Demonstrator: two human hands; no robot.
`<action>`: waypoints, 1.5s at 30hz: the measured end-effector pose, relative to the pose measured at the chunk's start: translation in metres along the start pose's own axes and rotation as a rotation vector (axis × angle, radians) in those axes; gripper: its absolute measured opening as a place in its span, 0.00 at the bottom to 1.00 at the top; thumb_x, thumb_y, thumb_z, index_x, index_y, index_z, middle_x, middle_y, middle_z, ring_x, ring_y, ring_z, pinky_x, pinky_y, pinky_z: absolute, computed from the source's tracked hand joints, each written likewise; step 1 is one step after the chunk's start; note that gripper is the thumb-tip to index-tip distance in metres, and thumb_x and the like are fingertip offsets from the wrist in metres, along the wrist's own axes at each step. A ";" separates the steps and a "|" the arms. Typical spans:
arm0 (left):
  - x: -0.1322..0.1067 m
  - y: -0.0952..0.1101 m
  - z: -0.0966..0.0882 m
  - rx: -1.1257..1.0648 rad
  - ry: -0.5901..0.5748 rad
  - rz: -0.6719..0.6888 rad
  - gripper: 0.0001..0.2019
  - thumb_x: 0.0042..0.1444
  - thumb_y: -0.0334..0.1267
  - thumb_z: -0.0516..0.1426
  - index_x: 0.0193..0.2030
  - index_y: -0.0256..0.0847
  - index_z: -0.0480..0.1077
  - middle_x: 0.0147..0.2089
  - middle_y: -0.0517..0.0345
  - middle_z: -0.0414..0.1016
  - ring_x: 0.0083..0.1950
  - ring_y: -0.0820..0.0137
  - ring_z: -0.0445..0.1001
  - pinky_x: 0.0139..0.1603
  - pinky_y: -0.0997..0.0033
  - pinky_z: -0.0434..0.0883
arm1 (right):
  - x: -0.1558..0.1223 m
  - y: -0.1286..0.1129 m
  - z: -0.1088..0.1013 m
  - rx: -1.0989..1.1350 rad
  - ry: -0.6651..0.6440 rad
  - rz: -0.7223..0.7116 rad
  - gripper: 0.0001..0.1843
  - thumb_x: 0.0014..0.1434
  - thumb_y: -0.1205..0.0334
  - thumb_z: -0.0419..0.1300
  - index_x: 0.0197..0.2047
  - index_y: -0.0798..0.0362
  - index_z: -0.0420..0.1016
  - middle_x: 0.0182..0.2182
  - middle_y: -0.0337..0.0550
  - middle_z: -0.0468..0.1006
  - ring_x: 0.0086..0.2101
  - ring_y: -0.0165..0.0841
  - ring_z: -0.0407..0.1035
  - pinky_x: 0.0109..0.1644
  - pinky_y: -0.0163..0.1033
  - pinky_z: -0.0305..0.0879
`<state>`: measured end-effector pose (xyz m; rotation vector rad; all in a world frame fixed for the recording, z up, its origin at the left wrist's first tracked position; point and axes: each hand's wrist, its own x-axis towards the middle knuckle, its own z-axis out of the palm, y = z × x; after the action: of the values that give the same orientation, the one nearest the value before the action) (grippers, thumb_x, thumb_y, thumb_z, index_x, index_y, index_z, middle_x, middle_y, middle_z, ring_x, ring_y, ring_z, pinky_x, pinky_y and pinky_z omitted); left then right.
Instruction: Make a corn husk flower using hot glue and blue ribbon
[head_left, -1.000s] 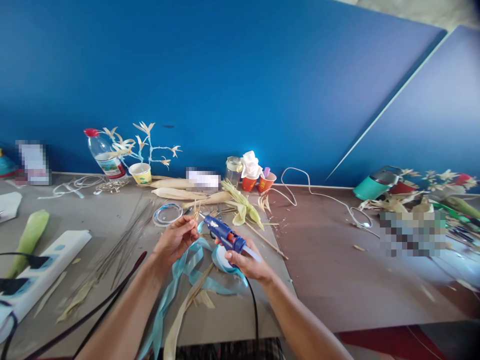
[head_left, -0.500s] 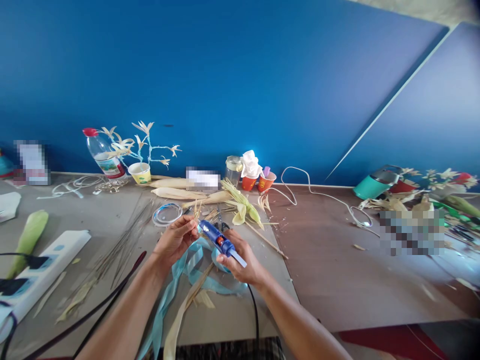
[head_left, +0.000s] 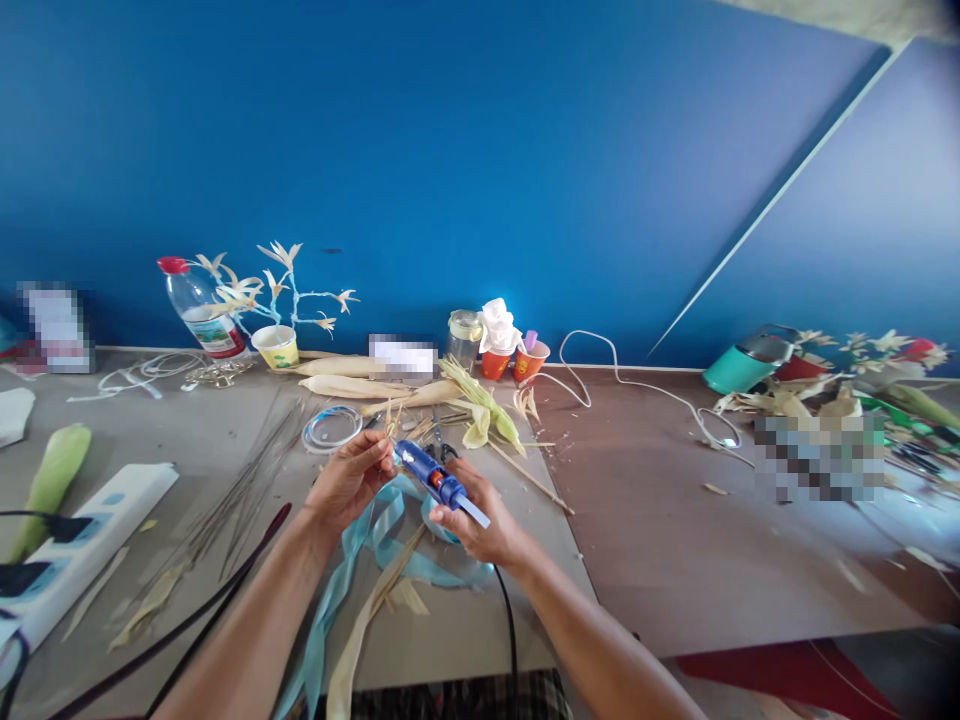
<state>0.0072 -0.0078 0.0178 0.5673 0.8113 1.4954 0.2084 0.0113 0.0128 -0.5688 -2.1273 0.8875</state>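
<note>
My right hand grips a blue glue gun, whose tip points left and touches a small bundle of dried husk strips. My left hand pinches that bundle at its base, fingers closed round it. A clear glue stick pokes out of the gun's back end. Light blue ribbon lies looped on the table under both hands, with a long pale husk strip across it. The gun's black cord runs down toward me.
A white power strip with black plugs lies at the left. Thin wires, a wire coil, corn husks, a water bottle, a paper-flower branch in a cup, red cups and a white cable stand behind. Craft clutter fills the right.
My right hand has brought the glue gun leftward and up, from beside the bundle to touching it. My left hand has stayed about where it was.
</note>
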 end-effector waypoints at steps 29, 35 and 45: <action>-0.001 0.001 0.003 0.027 0.013 -0.028 0.08 0.41 0.29 0.66 0.28 0.35 0.72 0.25 0.62 0.69 0.23 0.80 0.65 0.26 0.80 0.66 | 0.000 0.000 -0.004 0.076 0.028 0.143 0.21 0.56 0.41 0.52 0.30 0.53 0.60 0.27 0.39 0.60 0.29 0.31 0.56 0.30 0.35 0.55; -0.001 0.001 0.001 0.027 0.002 -0.025 0.07 0.42 0.30 0.66 0.28 0.35 0.72 0.25 0.61 0.69 0.24 0.80 0.65 0.27 0.80 0.67 | 0.000 -0.001 -0.004 0.059 0.019 0.118 0.22 0.56 0.41 0.52 0.28 0.53 0.58 0.26 0.39 0.60 0.29 0.30 0.56 0.30 0.35 0.55; 0.000 0.001 -0.001 -0.016 0.038 0.001 0.07 0.43 0.28 0.65 0.29 0.36 0.72 0.24 0.60 0.70 0.23 0.79 0.66 0.27 0.79 0.68 | -0.001 -0.003 -0.003 0.046 0.002 0.100 0.22 0.56 0.41 0.52 0.27 0.52 0.55 0.26 0.38 0.59 0.28 0.30 0.55 0.29 0.35 0.54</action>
<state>0.0056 -0.0075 0.0183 0.5284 0.8283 1.5163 0.2111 0.0099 0.0166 -0.6568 -2.0857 0.9886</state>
